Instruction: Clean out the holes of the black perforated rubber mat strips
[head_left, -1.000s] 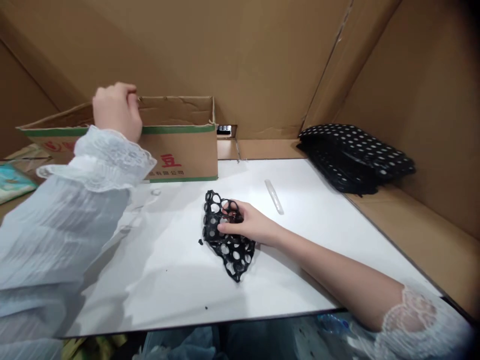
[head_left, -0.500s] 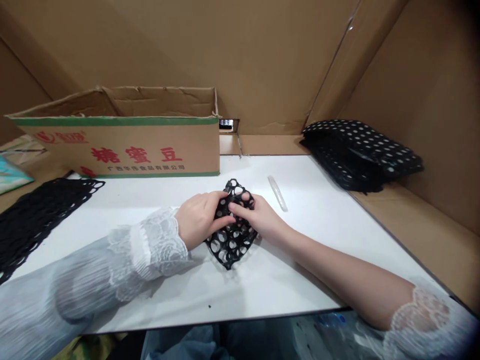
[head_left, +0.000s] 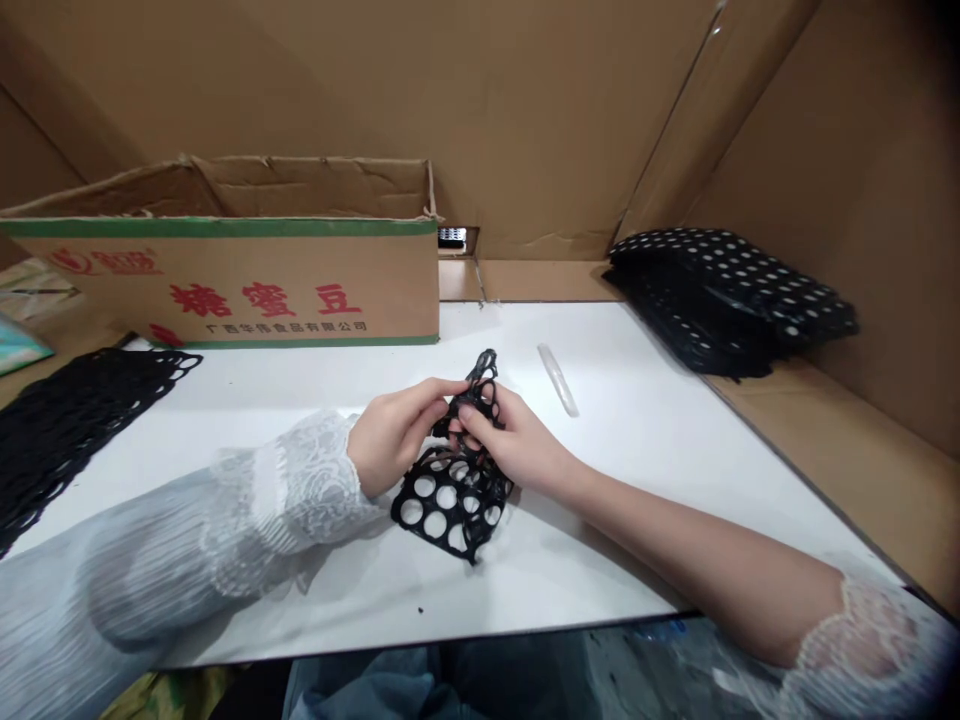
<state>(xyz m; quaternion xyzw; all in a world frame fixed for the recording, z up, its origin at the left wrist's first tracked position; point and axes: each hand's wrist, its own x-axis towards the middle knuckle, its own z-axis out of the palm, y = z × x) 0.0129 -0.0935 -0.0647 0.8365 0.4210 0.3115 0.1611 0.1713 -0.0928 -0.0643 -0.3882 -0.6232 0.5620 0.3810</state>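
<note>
A black sheet with round holes (head_left: 446, 497) is gathered between my two hands above the white table (head_left: 600, 560). My left hand (head_left: 396, 432) pinches its upper part with thumb and fingers, from the left side. On the right, my right hand (head_left: 517, 435) is closed round the bunched middle, its thumb pressed on top. The lower part of the sheet fans out flat, while a crumpled end sticks up above the fingers. Just beyond my right hand lies a thin, whitish translucent strip (head_left: 558, 380), touched by neither hand.
An open cardboard box (head_left: 300, 285) with red lettering stands at the back left. Black holed sheets (head_left: 82, 420) lie in a pile at the left. At the right, a stack of black perforated sheets (head_left: 735, 300) rests against the cardboard wall (head_left: 847, 200).
The holed sheet has gone from a compact, diamond-shaped bundle to a bunched middle with its lower part fanned out. Both hands stay on it, and the left fingers have shifted up slightly.
</note>
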